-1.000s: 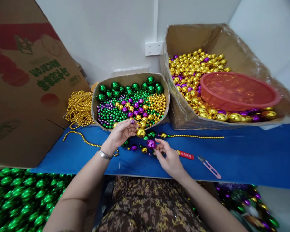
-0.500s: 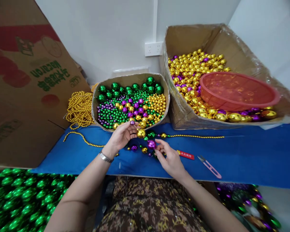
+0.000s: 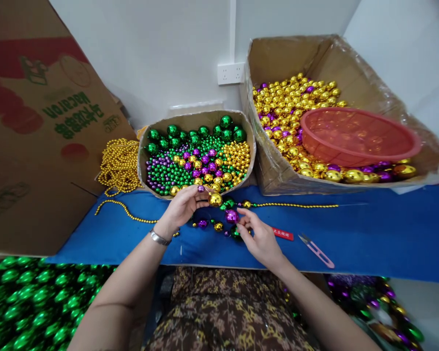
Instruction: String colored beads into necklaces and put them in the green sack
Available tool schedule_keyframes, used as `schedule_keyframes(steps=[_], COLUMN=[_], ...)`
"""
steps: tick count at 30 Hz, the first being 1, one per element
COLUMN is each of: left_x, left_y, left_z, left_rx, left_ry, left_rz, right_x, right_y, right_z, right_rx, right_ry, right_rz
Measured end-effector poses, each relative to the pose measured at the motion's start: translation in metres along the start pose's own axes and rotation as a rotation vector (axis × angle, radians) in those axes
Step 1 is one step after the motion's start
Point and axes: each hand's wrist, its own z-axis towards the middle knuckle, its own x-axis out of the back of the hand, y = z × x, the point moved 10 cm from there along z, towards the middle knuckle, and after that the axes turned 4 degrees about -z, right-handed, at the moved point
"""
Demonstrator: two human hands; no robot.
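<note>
My left hand (image 3: 185,207) is closed with its fingertips at a small purple bead (image 3: 201,188) on a thread. A large gold bead (image 3: 215,199) hangs just right of those fingers. My right hand (image 3: 259,235) pinches at a large purple bead (image 3: 231,216) on the same bead string. Green beads (image 3: 228,204) sit between and behind the hands. Below, part of the string with a gold bead (image 3: 218,226) and a purple bead (image 3: 203,224) lies on the blue cloth. A line of small gold beads (image 3: 296,205) runs off to the right.
A low carton (image 3: 142,168) of sorted green, purple and gold beads stands behind my hands. Right of it, a big carton (image 3: 274,180) holds gold beads and a red basket (image 3: 358,158). Thread snips (image 3: 317,251) and a red label (image 3: 283,234) lie right. Gold strands (image 3: 120,165) lie left.
The purple bead and my right hand have shifted very slightly to the right, and my right hand covers more of the red label. My left hand keeps nearly the same pose.
</note>
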Motion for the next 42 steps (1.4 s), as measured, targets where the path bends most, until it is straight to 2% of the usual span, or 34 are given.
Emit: schedule_keyframes(steps=[6,13,18,21,26,29,32,35,40,42], left_x=[0.003,0.004,0.004,0.002,0.000,0.000,0.003,-0.003,-0.035,-0.048], left_y=[0.009,0.005,0.004,0.008,0.013,0.002,-0.013,-0.026,-0.048,-0.059], left_z=[-0.001,0.001,0.002,0.001,-0.002,-0.001,0.001,0.003,0.005,0.006], left_rx=[-0.037,-0.018,-0.015,-0.034,-0.094,-0.104,-0.110,-0.132,-0.152,-0.150], left_ry=[0.044,0.032,0.026,-0.003,0.007,0.055,0.140,0.173,0.102,0.066], left_rz=[0.132,0.090,0.140,0.230,0.522,0.423,0.201,0.101,0.245,0.336], right_x=[0.005,0.007,0.008,0.009,0.006,0.006,0.005,0.004,0.003,0.002], right_y=[-0.006,-0.008,-0.010,-0.011,-0.009,0.001,0.017,0.037,0.075,0.086], right_z=[-0.001,-0.002,-0.002,-0.002,-0.004,-0.007,-0.012,-0.019,-0.035,-0.040], right_rx=[0.087,0.099,0.123,0.147,0.179,0.118,0.001,-0.122,-0.277,-0.300], right_ry=[0.009,0.017,0.023,0.027,0.016,0.043,0.056,0.063,0.094,0.070], right_rz=[-0.140,-0.152,-0.164,-0.189,-0.252,-0.193,-0.118,-0.051,0.097,0.068])
